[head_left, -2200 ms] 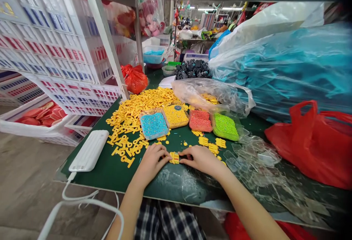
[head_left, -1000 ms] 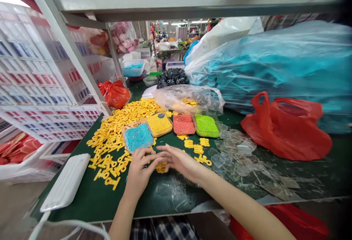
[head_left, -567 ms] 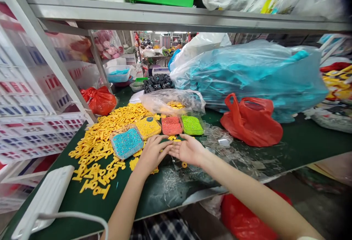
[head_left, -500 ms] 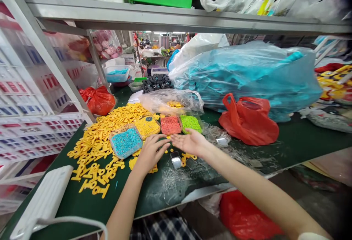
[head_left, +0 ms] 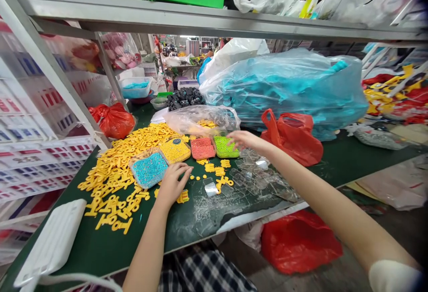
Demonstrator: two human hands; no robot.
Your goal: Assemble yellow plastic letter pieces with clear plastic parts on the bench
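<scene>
My right hand [head_left: 246, 141] reaches over the right edge of a small tray of green beads [head_left: 225, 147], its fingers stretched out and nothing visible in them. My left hand [head_left: 173, 182] is low over the table beside a tray of blue beads [head_left: 150, 170]. Its fingers are loosely bent, with the thumb apart and no held thing visible. Between these trays stand one of yellow beads [head_left: 174, 150], with a dark round piece on top, and one of red beads [head_left: 203, 148]. Small yellow plastic pieces [head_left: 219, 171] and a clear, shiny piece [head_left: 211, 188] lie between my hands.
A large heap of yellow plastic parts [head_left: 115, 180] spreads at left, near a white power strip [head_left: 53, 238]. Clear plastic pieces [head_left: 264, 178] lie at right. Behind are a red bag [head_left: 294, 138], a big bag of blue items [head_left: 284, 91] and black parts [head_left: 187, 99]. A metal shelf [head_left: 200, 22] crosses overhead.
My right hand has moved right and away from my left hand, to the green beads. My left hand has shifted slightly left and down. The yellow pieces between them are now uncovered.
</scene>
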